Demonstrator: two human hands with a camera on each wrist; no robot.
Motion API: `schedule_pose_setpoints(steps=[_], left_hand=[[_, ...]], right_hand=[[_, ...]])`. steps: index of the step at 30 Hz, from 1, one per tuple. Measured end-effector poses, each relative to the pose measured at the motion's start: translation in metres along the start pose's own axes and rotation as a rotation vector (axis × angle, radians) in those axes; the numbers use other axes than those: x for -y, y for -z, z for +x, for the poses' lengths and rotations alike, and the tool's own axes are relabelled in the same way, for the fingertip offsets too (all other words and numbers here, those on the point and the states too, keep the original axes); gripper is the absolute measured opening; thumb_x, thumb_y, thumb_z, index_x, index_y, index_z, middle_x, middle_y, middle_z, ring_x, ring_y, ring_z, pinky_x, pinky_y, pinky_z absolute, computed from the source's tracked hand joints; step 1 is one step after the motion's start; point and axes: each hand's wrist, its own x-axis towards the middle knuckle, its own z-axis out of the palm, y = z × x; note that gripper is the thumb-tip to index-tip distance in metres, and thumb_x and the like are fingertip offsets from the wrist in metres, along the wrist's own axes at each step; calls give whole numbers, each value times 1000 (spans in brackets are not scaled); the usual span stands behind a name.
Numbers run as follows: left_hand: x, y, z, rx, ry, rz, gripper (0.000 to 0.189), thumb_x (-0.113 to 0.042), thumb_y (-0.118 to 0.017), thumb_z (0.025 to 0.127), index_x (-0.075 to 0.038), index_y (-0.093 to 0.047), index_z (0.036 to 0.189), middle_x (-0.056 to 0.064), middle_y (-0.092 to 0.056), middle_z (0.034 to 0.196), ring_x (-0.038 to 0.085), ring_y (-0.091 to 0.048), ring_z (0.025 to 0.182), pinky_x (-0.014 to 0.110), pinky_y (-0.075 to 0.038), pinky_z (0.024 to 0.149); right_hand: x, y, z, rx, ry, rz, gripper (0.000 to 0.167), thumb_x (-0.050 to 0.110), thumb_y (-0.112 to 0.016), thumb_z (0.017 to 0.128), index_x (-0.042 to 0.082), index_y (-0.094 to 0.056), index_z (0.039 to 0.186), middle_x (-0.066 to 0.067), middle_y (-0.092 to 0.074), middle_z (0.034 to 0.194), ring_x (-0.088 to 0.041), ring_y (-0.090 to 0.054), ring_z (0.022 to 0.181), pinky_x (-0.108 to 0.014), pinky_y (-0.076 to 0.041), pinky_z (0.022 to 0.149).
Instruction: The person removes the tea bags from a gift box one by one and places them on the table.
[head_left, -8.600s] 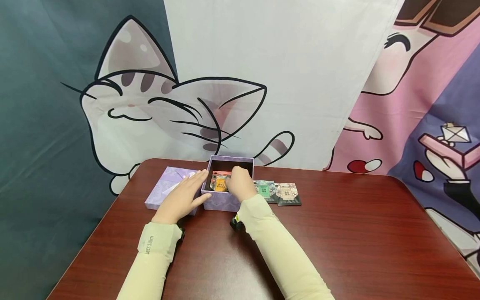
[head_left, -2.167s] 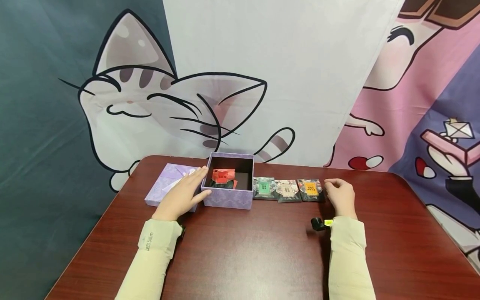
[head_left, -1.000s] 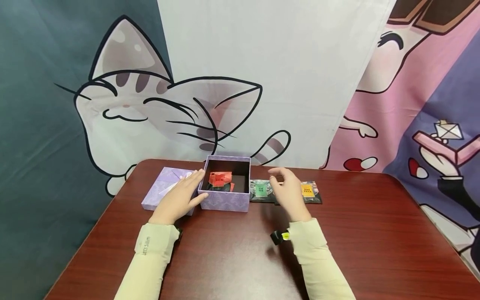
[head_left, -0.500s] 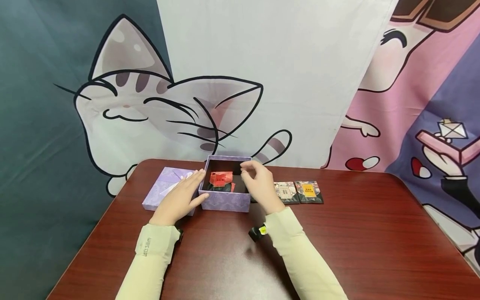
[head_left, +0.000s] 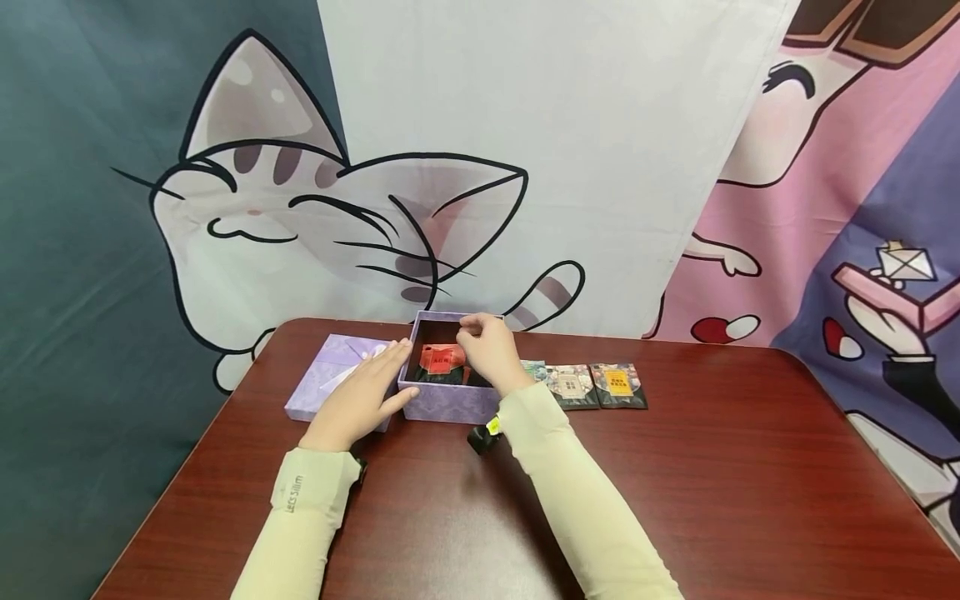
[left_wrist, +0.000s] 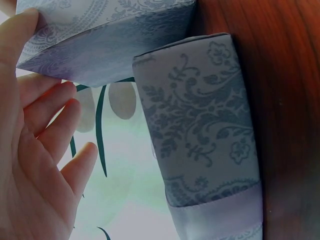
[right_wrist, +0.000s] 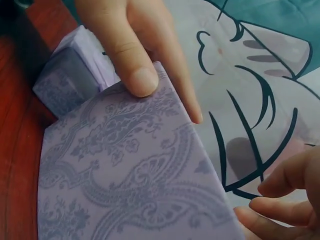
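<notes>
A purple patterned box [head_left: 450, 406] stands uncovered at the back of the table. My left hand [head_left: 360, 400] lies against its left side with straight fingers, the thumb [right_wrist: 142, 80] touching the front wall near the corner. Inside the box, a red-topped sachet [head_left: 441, 360] shows at the left. Over the box's right part hovers my right hand [head_left: 491, 354], fingers loosely bent, nothing visible between them. In the right wrist view its fingers [right_wrist: 280, 210] are beyond the box's rim. The right hand hides part of the box's inside.
The purple lid [head_left: 326, 379] with a ribbon lies left of the box, partly under my left hand's outline. Right of the box, a green-labelled sachet [head_left: 535, 371], a cream-labelled one [head_left: 572, 387] and an orange-labelled one [head_left: 619, 385] form a row. A printed cloth [head_left: 600, 167] hangs behind.
The orange-labelled sachet, earlier in the box, now lies at the row's right end. My right hand has moved back leftward from there to above the box. My left hand has stayed put.
</notes>
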Motion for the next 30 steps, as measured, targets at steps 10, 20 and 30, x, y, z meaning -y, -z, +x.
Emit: schedule_pose_setpoints(steps=[10,20,30], left_hand=[[-1,0,1,-7,-15,9,75,-41,-63,99,-1,-35,156,17,-36,161,36,-34,148,57,-27,119],[-1,0,1,-6,-14,14,76,-42,-63,99,-1,-35,157,17,-35,161,35,-34,148,57,-26,120],[0,0,-1,-4,-13,11,75,-42,-62,100,-1,-34,157,16,-35,161,35,-34,148,57,-27,120]], right_hand=[[-2,-17,9,44,-91,-113,36,15,-61,98,-3,-64,130,-17,-70,118,-30,-66,109,-43,-54,93],[-4,-23,12,129,-170,-223,49,22,-62,99,-9,-56,137,-24,-60,136,-35,-60,124,-48,-50,103],[-7,-26,14,158,-171,-260,49,21,-61,97,-10,-57,135,-24,-62,133,-33,-63,113,-46,-53,99]])
